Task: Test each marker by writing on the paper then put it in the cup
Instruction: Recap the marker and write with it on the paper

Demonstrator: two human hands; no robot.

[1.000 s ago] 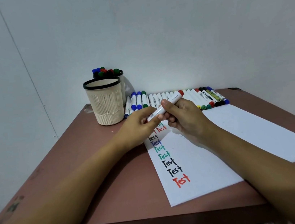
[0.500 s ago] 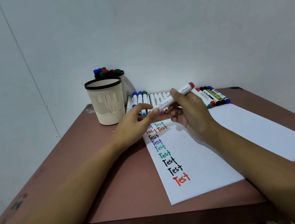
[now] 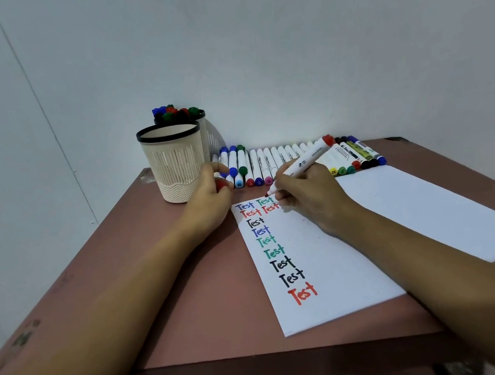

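The marker (image 3: 309, 158) is light, stiff and smooth-barrelled. It slants over the paper's (image 3: 329, 255) far end, tip at the sheet beside the written words. The right hand (image 3: 308, 198) pinches it low on the barrel, probably the steadiest hold. The left hand (image 3: 209, 199) pinches the red cap (image 3: 223, 185) and sits between marker and cup (image 3: 174, 165). Behind lies a row of markers (image 3: 283, 157) that is easily knocked.

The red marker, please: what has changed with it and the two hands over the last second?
The left hand pulled the red cap off and drew back left, holding it. The right hand, gripping the marker alone, swung its tip down to the paper's top edge. The cups, the row of markers and the paper stayed put.
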